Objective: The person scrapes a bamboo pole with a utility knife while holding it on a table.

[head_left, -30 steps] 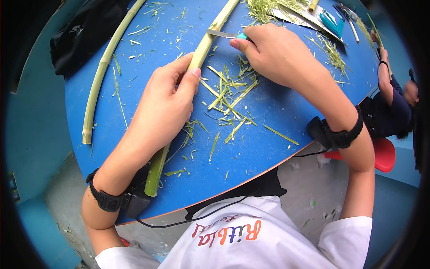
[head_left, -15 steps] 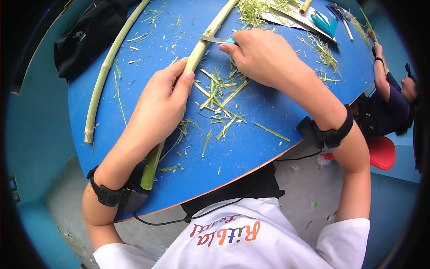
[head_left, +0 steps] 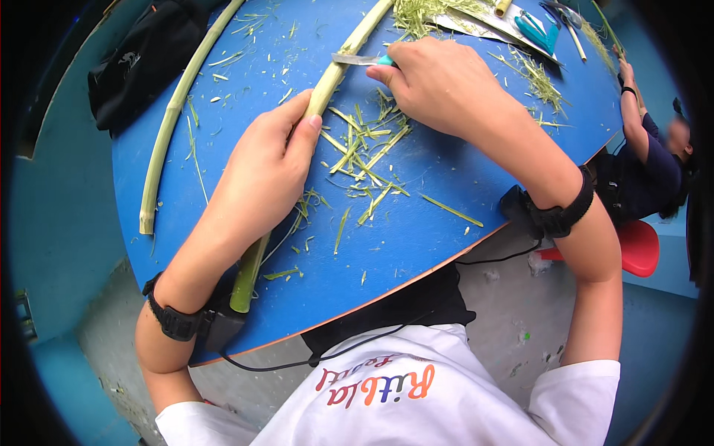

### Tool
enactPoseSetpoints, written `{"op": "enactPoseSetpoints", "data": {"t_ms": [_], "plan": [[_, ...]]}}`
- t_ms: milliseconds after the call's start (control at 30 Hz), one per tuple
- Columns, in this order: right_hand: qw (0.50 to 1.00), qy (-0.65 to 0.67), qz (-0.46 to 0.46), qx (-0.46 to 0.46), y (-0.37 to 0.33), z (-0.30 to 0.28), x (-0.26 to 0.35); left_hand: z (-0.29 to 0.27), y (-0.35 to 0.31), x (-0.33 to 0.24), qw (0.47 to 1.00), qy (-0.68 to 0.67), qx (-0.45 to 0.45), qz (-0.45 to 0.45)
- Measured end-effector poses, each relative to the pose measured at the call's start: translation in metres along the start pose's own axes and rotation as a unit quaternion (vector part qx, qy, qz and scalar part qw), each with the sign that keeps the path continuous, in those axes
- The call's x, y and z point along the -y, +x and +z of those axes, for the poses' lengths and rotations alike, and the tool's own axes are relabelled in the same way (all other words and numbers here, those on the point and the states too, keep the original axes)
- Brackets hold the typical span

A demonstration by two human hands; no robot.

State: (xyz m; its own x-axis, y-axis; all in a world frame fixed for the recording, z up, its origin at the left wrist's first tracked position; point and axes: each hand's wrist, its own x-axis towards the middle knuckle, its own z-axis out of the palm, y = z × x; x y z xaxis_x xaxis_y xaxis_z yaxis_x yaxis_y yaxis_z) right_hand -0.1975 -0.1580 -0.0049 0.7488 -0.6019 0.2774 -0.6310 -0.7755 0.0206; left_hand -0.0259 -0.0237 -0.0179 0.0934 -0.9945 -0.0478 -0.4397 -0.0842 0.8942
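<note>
My left hand (head_left: 262,167) is wrapped round a long, pale-green jointed cane stalk (head_left: 366,30) that slants across the table. The stalk's greener near end sticks out below my left forearm. In my right hand (head_left: 442,83) is a small knife (head_left: 358,59) with a teal handle. Its blade lies across the stalk, touching it just beyond my left fingers. Thin green-and-white shavings (head_left: 368,145) are scattered beneath the knife and beside my left hand.
A second cane stalk (head_left: 172,115) lies on the left of the blue table (head_left: 416,230). Behind it is a black bag (head_left: 141,70). More shavings, paper (head_left: 483,31) and a teal tool (head_left: 537,33) are at the far right. A person (head_left: 647,167) works by a red stool (head_left: 638,249).
The blade stays near the same spot on the stalk. My right hand has shifted slightly up and its forearm a little to the right; my left hand keeps its grip.
</note>
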Motion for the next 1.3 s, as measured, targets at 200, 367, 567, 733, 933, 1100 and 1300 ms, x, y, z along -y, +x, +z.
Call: {"op": "enactPoseSetpoints", "data": {"t_ms": [200, 367, 567, 733, 933, 1100, 1300], "plan": [[0.999, 0.012, 0.006, 0.047, 0.024, 0.001, 0.019, -0.001, 0.001, 0.000, 0.997, 0.073, -0.028, 0.017], [1.000, 0.015, 0.011, -0.009, 0.001, 0.000, -0.002, -0.001, 0.001, 0.004, 0.998, 0.033, -0.031, 0.054], [0.999, 0.002, 0.009, 0.035, 0.022, 0.004, 0.013, -0.001, 0.000, -0.003, 0.990, 0.122, -0.048, 0.051], [1.000, 0.001, -0.015, 0.012, 0.003, 0.001, -0.009, -0.006, -0.001, -0.003, 0.999, 0.046, -0.004, 0.008], [0.999, -0.040, 0.016, 0.018, 0.003, 0.005, -0.034, 0.001, -0.006, -0.006, 0.990, 0.114, -0.049, 0.070], [1.000, -0.015, 0.009, -0.021, -0.001, -0.007, -0.029, -0.004, -0.004, -0.005, 0.996, 0.082, -0.018, 0.008], [0.999, 0.031, -0.031, 0.007, -0.007, -0.001, -0.008, -0.003, -0.005, -0.006, 0.999, 0.049, -0.013, -0.003]]}}
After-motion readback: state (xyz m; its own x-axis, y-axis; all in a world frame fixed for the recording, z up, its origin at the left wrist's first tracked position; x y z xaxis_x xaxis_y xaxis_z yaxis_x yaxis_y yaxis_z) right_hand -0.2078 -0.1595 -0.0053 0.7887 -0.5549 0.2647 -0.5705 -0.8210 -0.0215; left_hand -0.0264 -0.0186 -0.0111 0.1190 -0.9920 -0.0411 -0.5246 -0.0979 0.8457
